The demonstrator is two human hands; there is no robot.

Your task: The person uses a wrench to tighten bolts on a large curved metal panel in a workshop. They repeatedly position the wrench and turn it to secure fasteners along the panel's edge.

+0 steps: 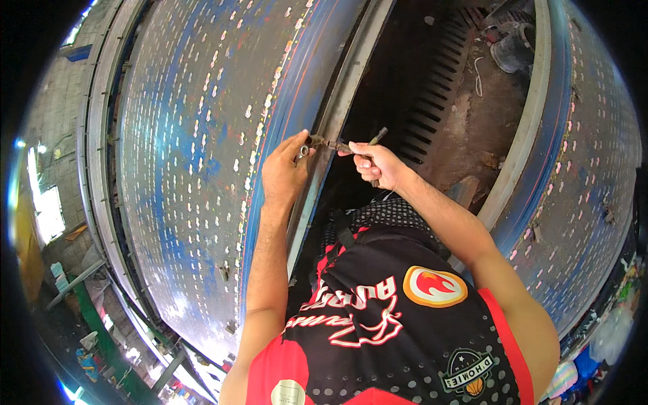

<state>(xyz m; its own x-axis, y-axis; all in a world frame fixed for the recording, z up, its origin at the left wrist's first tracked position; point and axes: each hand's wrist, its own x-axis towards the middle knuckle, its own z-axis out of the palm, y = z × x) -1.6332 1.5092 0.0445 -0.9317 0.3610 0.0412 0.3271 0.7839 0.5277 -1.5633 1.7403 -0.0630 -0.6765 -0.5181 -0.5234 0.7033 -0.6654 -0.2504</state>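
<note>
In the middle of the view, my left hand (285,170) is closed round a small dark metal fitting (328,142) that bridges the space between both hands. A short metal piece with a round hollow end (304,151) also shows at its fingers. My right hand (379,165) pinches the fitting's right end with thumb and forefinger. The same hand grips a thin dark rod-like tool (383,133), its tip pointing up past the knuckles and its other end showing below the fist. The exact kinds of the metal parts are too small to tell.
A large grey-and-blue panel dotted with small pale slots (202,135) curves away on the left; a similar panel (580,223) lies right. Metal rails (358,64) edge a dark pit between them. Inside are a slotted grate (432,101) and a grey bucket-like container (511,52).
</note>
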